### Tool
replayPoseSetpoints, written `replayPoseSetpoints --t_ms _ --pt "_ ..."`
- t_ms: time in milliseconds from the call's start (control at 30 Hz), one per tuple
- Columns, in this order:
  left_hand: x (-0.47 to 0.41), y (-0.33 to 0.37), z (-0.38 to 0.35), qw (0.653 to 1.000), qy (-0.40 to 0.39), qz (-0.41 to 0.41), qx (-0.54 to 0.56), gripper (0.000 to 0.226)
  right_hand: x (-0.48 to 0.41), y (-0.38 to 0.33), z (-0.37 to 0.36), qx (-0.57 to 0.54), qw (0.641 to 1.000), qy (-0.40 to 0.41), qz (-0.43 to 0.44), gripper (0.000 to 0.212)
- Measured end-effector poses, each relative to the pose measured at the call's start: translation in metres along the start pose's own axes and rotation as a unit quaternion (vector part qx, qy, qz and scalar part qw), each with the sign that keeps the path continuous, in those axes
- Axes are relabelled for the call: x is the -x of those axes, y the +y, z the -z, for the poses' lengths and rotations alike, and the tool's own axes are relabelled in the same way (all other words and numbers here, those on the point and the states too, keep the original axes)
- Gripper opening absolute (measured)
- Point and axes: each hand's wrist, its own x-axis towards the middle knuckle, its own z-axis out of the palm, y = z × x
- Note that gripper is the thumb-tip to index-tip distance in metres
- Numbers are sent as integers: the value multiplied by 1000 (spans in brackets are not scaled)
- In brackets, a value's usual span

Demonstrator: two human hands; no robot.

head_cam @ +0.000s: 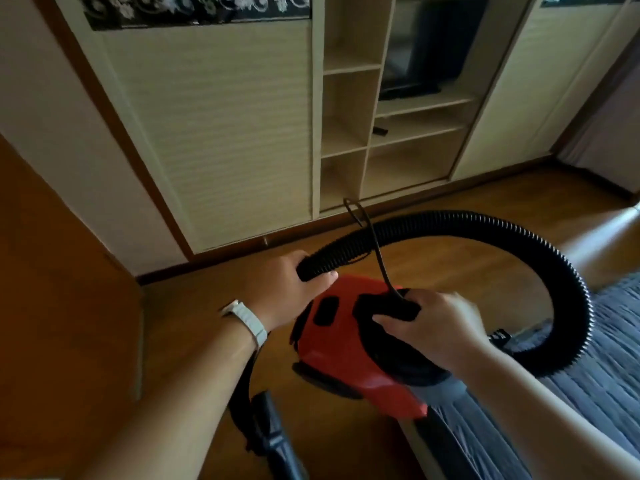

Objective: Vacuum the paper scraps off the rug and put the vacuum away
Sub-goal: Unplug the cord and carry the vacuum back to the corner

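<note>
A red and black vacuum [349, 355] is held up above the wooden floor in front of me. My right hand [440, 327] grips its black top handle, where a thin black cord [375, 251] also rises. My left hand [287, 282] grips one end of the black ribbed hose [485, 226], which loops in a wide arc to the right and back down behind the vacuum. A dark nozzle [273, 434] hangs low beneath my left forearm. No rug or paper scraps are in view.
A cream wardrobe [214, 133] with open shelves [349, 109] fills the wall ahead; a dark screen [433, 50] stands on one shelf. A bed with a grey cover [595, 382] lies at the right. A wooden door [62, 271] is at the left.
</note>
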Motion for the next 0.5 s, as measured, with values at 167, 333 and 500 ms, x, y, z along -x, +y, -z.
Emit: replayPoseSetpoints --t_ms 167,333,500 --pt "-77 -10 21 1000 -12 -26 -13 29 -65 -24 11 -18 999 35 -28 55" --pt "-158 -21 19 998 -20 -35 -47 33 -134 -20 13 -12 998 37 -46 59" --pt "-249 -25 11 996 -32 -33 -74 29 -223 -3 11 -38 998 9 -56 58"
